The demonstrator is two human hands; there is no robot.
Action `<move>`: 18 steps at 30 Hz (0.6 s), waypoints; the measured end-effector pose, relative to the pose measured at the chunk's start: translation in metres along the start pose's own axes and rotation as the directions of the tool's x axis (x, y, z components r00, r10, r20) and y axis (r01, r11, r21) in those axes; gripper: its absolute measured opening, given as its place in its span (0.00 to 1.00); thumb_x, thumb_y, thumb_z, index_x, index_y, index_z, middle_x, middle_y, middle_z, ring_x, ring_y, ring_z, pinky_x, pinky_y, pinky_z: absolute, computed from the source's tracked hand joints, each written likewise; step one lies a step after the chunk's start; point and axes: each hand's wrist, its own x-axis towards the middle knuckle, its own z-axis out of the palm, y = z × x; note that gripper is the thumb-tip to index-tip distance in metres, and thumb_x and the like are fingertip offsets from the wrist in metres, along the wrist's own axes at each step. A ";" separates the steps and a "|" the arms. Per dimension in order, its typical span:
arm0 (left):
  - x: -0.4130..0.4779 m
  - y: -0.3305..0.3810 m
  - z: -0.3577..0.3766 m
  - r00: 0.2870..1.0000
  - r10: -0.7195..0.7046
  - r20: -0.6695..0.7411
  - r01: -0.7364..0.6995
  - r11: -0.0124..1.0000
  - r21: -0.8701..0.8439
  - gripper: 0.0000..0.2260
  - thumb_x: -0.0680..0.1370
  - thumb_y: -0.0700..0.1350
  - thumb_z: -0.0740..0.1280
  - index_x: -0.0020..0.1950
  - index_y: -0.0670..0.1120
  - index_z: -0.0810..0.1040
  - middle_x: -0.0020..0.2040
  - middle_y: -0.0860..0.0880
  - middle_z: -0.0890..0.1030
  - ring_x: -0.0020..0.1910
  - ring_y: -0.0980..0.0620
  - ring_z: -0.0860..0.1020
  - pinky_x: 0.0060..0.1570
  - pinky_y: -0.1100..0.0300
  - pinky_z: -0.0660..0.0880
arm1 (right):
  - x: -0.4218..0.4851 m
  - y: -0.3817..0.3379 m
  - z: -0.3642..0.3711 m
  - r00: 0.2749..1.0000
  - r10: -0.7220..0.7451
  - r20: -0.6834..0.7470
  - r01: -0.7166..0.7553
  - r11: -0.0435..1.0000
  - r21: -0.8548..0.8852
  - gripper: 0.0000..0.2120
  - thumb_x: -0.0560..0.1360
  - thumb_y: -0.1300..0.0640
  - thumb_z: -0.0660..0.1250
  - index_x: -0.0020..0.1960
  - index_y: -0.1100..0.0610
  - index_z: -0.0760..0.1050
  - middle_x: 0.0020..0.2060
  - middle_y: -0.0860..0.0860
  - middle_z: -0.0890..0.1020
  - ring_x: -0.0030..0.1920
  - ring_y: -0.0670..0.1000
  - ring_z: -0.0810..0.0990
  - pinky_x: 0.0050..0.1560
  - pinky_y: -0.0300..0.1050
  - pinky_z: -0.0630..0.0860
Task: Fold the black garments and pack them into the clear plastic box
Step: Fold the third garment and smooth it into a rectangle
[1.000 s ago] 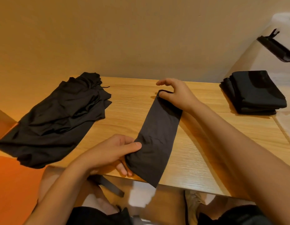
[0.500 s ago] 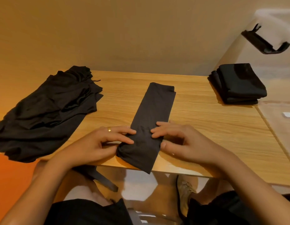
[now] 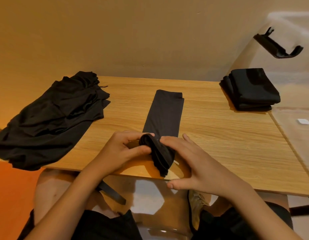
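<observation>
Long black garment strip point(image 3: 165, 115) lies centre of tabletop point(image 3: 219, 139), running near to far, its near end rolled up at the near edge. Left hand point(image 3: 120, 153): fingers and thumb pinch the roll. Right hand point(image 3: 198, 167): fingers fairly straight, pressing the roll's right side, thumb free. Loose black pile point(image 3: 51, 118) far left. Folded black stack point(image 3: 252, 89) far right at clear plastic box point(image 3: 292, 129); can't tell if it is inside.

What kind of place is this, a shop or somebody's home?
Probably a plain room at home, though I can't be sure: a wooden table against a bare wall, a loose heap of black clothes, a folded stack.
</observation>
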 end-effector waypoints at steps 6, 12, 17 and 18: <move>0.007 0.007 0.017 0.992 -0.054 -0.112 0.035 0.986 -0.164 0.13 0.76 0.54 0.69 0.53 0.47 0.84 0.48 0.51 0.86 0.50 0.53 0.84 0.49 0.62 0.79 | 0.001 -0.004 0.012 0.972 0.022 -0.236 -0.017 1.000 0.020 0.34 0.75 0.45 0.70 0.77 0.42 0.60 0.70 0.36 0.70 0.70 0.38 0.70 0.68 0.41 0.72; 0.012 0.009 0.024 0.973 -0.084 -0.216 0.044 0.982 -0.183 0.37 0.75 0.70 0.65 0.45 0.32 0.79 0.39 0.30 0.78 0.41 0.31 0.77 0.42 0.38 0.75 | 0.005 -0.003 0.015 0.890 0.123 -0.438 -0.007 0.966 0.257 0.16 0.79 0.56 0.69 0.66 0.50 0.78 0.57 0.40 0.84 0.58 0.40 0.81 0.55 0.33 0.76; 0.013 0.018 0.027 0.958 -0.138 -0.250 0.075 0.967 -0.245 0.32 0.77 0.68 0.63 0.51 0.37 0.82 0.44 0.36 0.83 0.45 0.35 0.80 0.44 0.42 0.76 | 0.014 -0.010 0.007 0.842 0.332 -0.425 0.006 0.783 0.622 0.13 0.80 0.62 0.66 0.63 0.53 0.78 0.51 0.48 0.86 0.54 0.47 0.84 0.51 0.37 0.79; 0.014 0.019 0.029 0.956 -0.148 -0.252 0.076 0.959 -0.273 0.27 0.78 0.66 0.63 0.55 0.42 0.83 0.47 0.39 0.84 0.47 0.38 0.82 0.46 0.43 0.78 | 0.015 -0.010 0.006 0.833 0.370 -0.412 0.012 0.731 0.682 0.14 0.80 0.63 0.65 0.64 0.54 0.77 0.50 0.51 0.86 0.54 0.50 0.85 0.49 0.40 0.80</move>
